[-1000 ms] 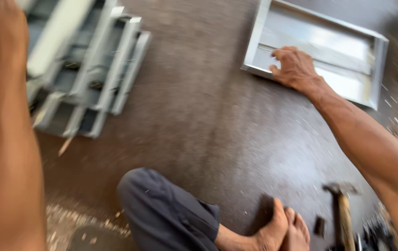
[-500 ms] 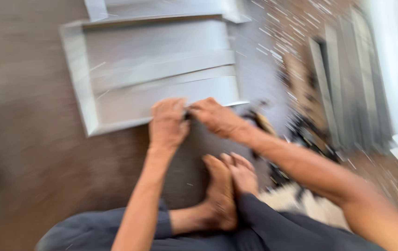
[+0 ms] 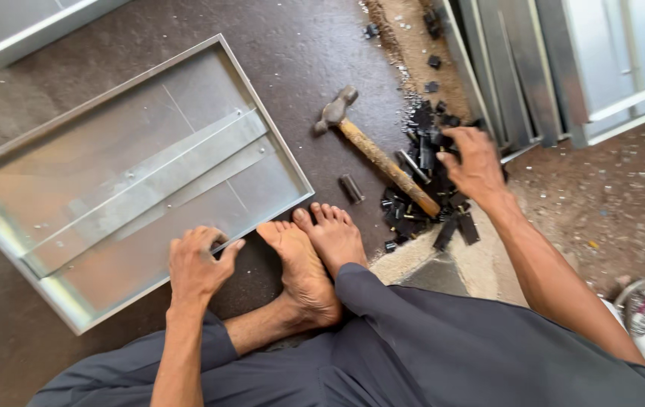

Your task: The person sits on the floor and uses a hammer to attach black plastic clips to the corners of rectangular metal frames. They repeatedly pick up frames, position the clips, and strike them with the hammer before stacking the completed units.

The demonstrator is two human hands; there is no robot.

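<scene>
Metal tray (image 3: 6,218) | left hand (image 3: 198,264) grips rim | holds flat strips (image 3: 149,188)

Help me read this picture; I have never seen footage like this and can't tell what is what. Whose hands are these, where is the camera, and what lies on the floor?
The camera sits on a person's head and looks down, so you see their own arms, crossed legs and bare feet. They sit on a dark floor. The left hand grips the near rim of a shallow sheet-metal tray. The right hand reaches into a pile of small black parts; whether it holds one is hidden. A wooden-handled hammer lies beside that pile, untouched. More metal panels stand at the upper right.
</scene>
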